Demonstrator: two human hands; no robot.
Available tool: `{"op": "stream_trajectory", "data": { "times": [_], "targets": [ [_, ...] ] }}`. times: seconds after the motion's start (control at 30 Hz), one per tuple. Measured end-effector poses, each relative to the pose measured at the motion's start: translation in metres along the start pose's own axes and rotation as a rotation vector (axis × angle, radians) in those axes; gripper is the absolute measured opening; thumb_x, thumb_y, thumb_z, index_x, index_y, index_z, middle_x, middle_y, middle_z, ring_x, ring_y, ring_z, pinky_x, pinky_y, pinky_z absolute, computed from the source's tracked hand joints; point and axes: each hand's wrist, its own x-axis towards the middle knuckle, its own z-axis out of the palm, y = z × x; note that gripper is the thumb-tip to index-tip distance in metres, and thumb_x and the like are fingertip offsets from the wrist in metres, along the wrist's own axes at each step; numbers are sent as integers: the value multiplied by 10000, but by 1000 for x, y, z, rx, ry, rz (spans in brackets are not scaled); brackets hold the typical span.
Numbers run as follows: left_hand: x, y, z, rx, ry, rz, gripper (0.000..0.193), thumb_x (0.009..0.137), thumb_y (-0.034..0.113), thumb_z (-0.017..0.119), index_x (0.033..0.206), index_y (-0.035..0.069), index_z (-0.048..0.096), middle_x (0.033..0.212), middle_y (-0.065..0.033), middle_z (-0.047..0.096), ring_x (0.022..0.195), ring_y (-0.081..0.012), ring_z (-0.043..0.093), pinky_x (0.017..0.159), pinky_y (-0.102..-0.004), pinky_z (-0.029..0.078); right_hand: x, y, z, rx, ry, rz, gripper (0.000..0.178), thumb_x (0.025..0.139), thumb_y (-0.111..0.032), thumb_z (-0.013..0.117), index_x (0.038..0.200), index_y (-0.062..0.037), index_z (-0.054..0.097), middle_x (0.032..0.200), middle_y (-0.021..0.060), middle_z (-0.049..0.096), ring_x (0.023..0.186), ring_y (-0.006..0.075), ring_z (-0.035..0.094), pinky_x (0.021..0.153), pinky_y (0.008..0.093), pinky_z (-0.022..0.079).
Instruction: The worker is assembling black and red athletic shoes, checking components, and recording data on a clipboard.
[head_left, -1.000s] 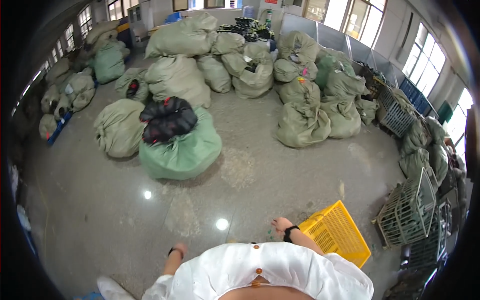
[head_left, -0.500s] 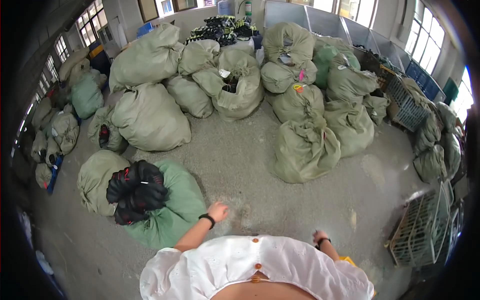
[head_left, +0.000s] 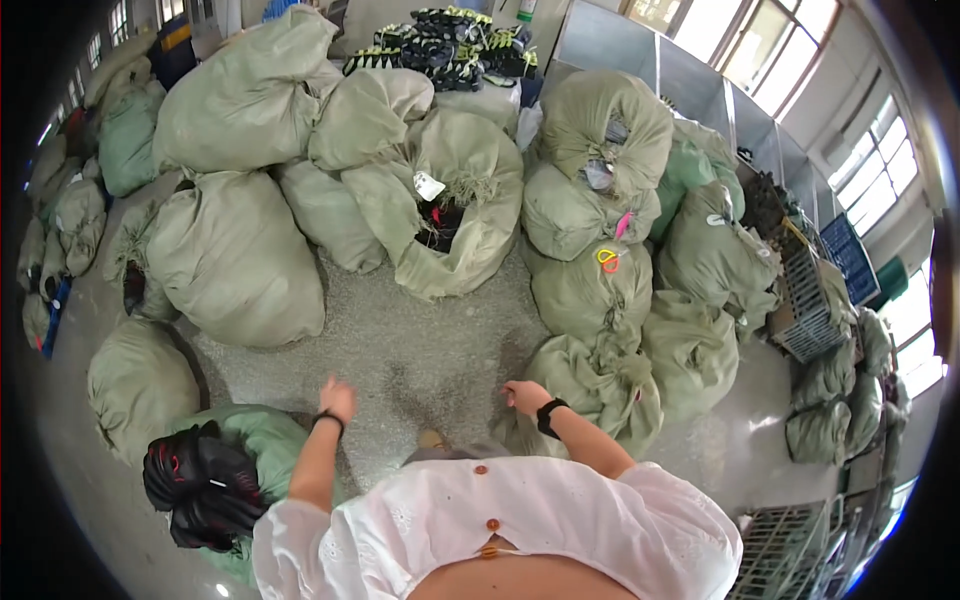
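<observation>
Over the floor [head_left: 420, 330], my left hand [head_left: 340, 398] hangs with nothing in it and its fingers loosely apart. My right hand [head_left: 524, 396] is closed in a loose curl beside a tied olive-green sack [head_left: 600, 385]; nothing shows in its grip. Both wrists wear dark bands. Ahead stands a wide-mouthed sack [head_left: 475, 255] with dark contents, a white tag [head_left: 428, 187] and a bit of red at its opening. On the sack behind the tied one lies a pair of scissors [head_left: 607, 261] with yellow and orange handles.
Black shoes [head_left: 200, 480] rest on a green sack [head_left: 265, 435] at lower left. Bulky sacks [head_left: 235, 260] line the left and back, and others are stacked at right. Metal-framed crates [head_left: 790, 540] stand at lower right. Dark and yellow-green shoes [head_left: 445, 45] are piled at the back.
I have moved forward, so the sacks ahead look nearer and the green sack with shoes sits lower left. Both hands have come further forward, and the right has swung inward.
</observation>
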Motion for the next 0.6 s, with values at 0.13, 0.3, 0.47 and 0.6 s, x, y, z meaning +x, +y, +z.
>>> {"op": "stream_trajectory", "data": {
  "times": [0.13,0.3,0.47,0.6],
  "targets": [
    [195,68,-90,-420,27,120,383,749,198,615,1114,101,554,1146,-118,552,1167,-298,421,969,-445,314,67,37,-66,284,52,120,259,827,-70,426,1050,-8,542,819,81,647,741,178,612,596,301,481],
    [384,100,-119,-390,62,136,386,798,188,524,1163,65,509,1269,-130,462,1230,-282,359,1005,-418,283,152,95,-133,622,-220,428,286,901,-149,372,1132,-20,480,881,89,650,680,162,622,530,279,504],
    [545,106,-42,-213,16,26,411,879,154,277,1260,51,391,1316,-127,425,1236,-273,359,1005,-413,271,278,152,-206,362,-362,307,286,890,-162,387,1115,-26,500,870,70,650,710,161,623,587,298,516],
    [610,100,13,-304,-564,-258,365,864,183,346,1139,66,555,1137,-107,581,1086,-249,519,891,-386,361,364,142,-302,464,-172,265,231,897,-155,412,1042,-23,533,846,37,639,716,126,588,571,278,476]
  ]
}}
